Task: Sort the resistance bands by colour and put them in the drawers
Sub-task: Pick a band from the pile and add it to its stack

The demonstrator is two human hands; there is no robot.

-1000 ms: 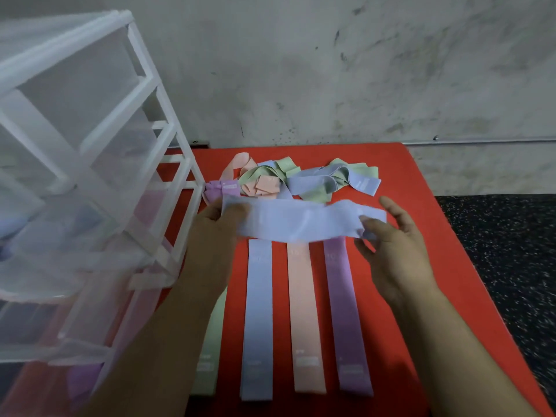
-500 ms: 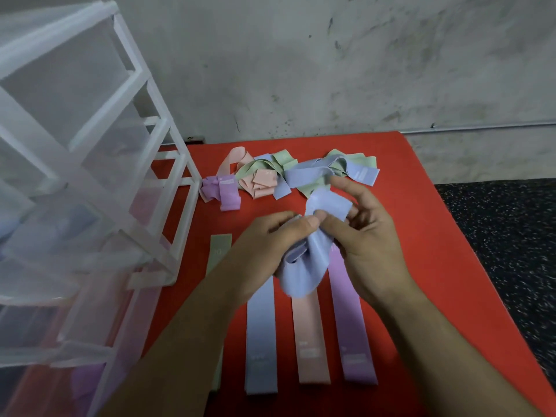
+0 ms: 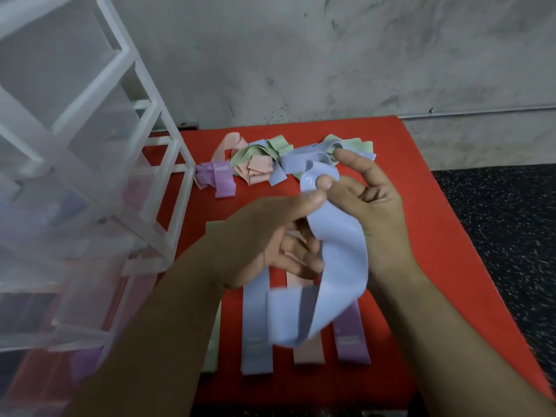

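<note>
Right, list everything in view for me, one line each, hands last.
held band: one, pale blue, in the air between the hands, drooping in a loop
flat bands: four, green, blue, peach, purple, side by side on the near table
band pile: count unclear, peach, green, blue, purple, tangled at the far table edge
drawer unit: one, translucent white, left
table: one, red top
floor: dark speckled, right
wall: grey, behind
left hand: pinches the held band's top
right hand: pinches the same end
</note>
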